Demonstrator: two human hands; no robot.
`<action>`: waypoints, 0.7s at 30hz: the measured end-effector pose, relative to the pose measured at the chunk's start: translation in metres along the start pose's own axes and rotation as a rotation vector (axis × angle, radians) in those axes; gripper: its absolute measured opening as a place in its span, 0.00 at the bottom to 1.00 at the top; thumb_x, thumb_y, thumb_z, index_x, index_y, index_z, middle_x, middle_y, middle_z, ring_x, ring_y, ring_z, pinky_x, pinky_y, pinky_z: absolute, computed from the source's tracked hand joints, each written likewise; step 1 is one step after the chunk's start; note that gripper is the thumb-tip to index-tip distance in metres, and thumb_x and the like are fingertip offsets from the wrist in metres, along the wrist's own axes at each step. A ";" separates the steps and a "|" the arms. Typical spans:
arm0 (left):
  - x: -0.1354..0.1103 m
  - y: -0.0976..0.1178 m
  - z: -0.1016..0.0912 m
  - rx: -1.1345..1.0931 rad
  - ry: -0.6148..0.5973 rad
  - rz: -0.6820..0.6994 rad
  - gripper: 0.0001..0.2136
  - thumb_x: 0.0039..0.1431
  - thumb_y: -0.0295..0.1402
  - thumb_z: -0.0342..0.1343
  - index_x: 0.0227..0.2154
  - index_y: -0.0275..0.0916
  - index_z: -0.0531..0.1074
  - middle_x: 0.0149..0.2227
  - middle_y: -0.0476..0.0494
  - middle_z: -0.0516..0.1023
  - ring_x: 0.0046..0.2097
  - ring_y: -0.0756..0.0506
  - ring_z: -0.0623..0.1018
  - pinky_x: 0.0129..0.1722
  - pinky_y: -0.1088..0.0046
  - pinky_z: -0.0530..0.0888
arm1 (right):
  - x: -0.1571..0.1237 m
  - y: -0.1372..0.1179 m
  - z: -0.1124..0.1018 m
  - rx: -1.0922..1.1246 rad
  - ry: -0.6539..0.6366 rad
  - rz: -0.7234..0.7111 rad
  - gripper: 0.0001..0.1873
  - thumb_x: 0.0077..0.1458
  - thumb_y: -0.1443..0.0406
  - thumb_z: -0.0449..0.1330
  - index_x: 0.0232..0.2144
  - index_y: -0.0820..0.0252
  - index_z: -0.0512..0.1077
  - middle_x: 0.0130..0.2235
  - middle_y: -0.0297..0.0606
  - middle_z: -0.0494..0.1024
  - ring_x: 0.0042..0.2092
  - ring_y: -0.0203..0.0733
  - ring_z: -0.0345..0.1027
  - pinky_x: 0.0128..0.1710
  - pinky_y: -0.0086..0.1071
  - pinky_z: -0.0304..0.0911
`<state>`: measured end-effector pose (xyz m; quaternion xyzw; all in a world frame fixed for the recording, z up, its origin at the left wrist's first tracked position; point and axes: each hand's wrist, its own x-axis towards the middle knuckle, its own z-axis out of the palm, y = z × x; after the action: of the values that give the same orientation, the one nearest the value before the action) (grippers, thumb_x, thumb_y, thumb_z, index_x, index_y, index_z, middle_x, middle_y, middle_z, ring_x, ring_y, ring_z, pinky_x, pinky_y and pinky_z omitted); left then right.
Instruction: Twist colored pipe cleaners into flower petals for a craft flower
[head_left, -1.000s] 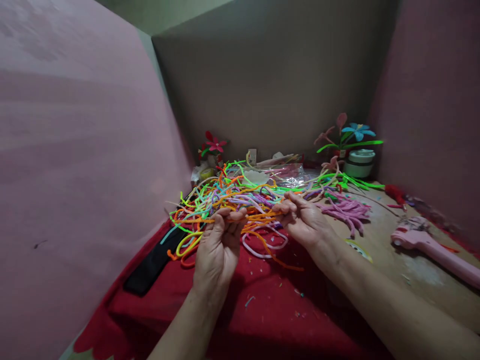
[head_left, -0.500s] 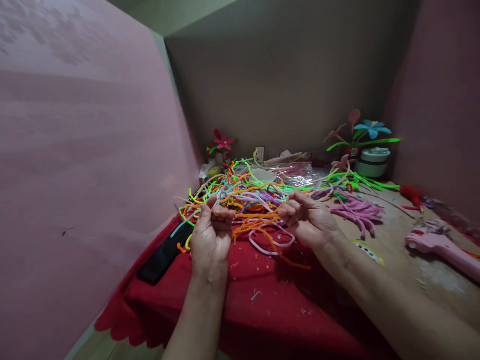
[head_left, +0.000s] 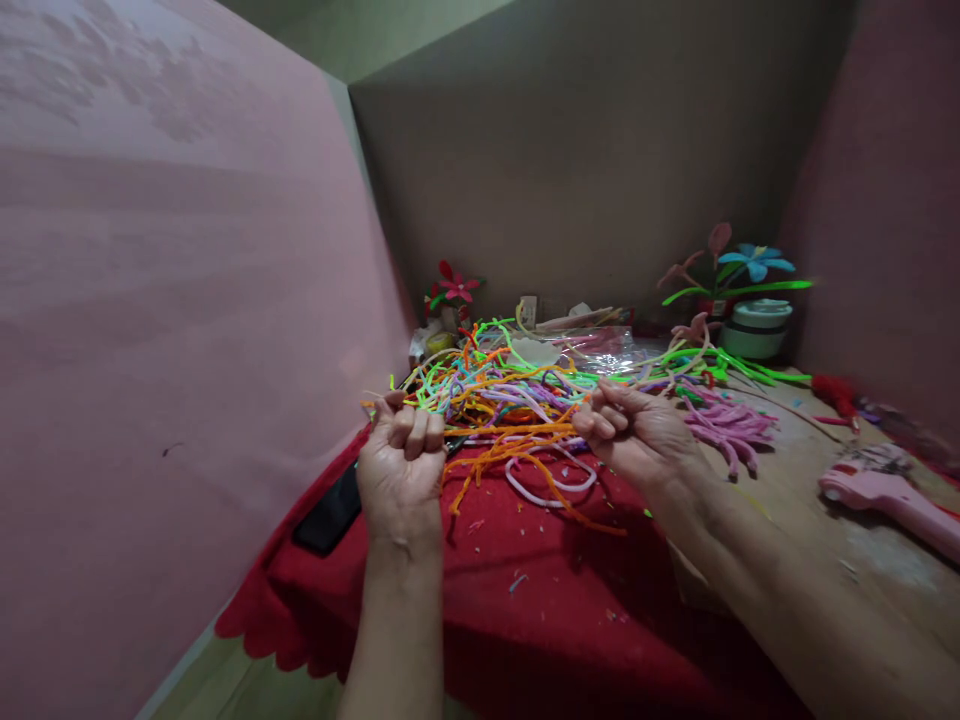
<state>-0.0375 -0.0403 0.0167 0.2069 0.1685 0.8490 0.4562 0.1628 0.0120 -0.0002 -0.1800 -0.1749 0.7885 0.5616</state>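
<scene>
My left hand point(head_left: 403, 465) is closed with the fingers curled in, at the near left of the pile. My right hand point(head_left: 637, 432) is closed too, palm turned up, level with it on the right. An orange pipe cleaner point(head_left: 510, 430) runs nearly straight between the two fists; its ends are hidden inside the fingers. Beneath and behind it is a tangled heap of pipe cleaners point(head_left: 480, 388) in orange, purple, green and other colours. Several loose orange strands point(head_left: 536, 462) and a pale lilac loop point(head_left: 551, 500) hang toward me.
A black phone point(head_left: 330, 512) lies left on the red cloth point(head_left: 525, 620). To the right are pink pipe cleaners point(head_left: 727, 430) and a pink glue gun point(head_left: 889, 490). At the back stand a pale green pot point(head_left: 756, 330), a blue flower point(head_left: 757, 262) and red flowers point(head_left: 457, 288). A pink wall point(head_left: 187, 350) borders the left.
My left hand has moved left and turned its fist inward, widening the gap between the hands, so more orange pipe cleaner shows. The view has shifted slightly left.
</scene>
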 end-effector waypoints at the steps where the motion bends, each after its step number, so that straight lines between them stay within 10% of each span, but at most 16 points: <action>1: -0.001 0.000 0.000 0.001 -0.013 0.011 0.19 0.67 0.29 0.31 0.26 0.33 0.65 0.11 0.58 0.47 0.13 0.57 0.48 0.14 0.79 0.50 | -0.001 -0.001 0.000 -0.006 -0.010 -0.002 0.17 0.50 0.76 0.53 0.14 0.61 0.55 0.12 0.25 0.51 0.15 0.27 0.42 0.17 0.24 0.55; 13: 0.004 -0.002 -0.005 -0.144 0.009 0.103 0.17 0.67 0.32 0.31 0.31 0.34 0.64 0.14 0.57 0.57 0.15 0.58 0.58 0.18 0.82 0.57 | 0.001 0.008 -0.004 0.021 -0.055 -0.012 0.13 0.50 0.74 0.56 0.18 0.62 0.59 0.13 0.22 0.47 0.15 0.26 0.41 0.16 0.23 0.53; 21: 0.013 0.016 -0.026 -0.137 -0.107 0.074 0.19 0.66 0.25 0.27 0.27 0.36 0.62 0.12 0.58 0.46 0.13 0.55 0.52 0.15 0.80 0.52 | -0.009 0.009 -0.003 0.017 -0.076 -0.017 0.13 0.50 0.73 0.57 0.18 0.61 0.59 0.14 0.23 0.48 0.16 0.27 0.45 0.19 0.24 0.58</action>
<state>-0.0679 -0.0405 0.0049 0.2264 0.0774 0.8626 0.4458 0.1596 0.0009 -0.0059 -0.1437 -0.1907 0.7913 0.5629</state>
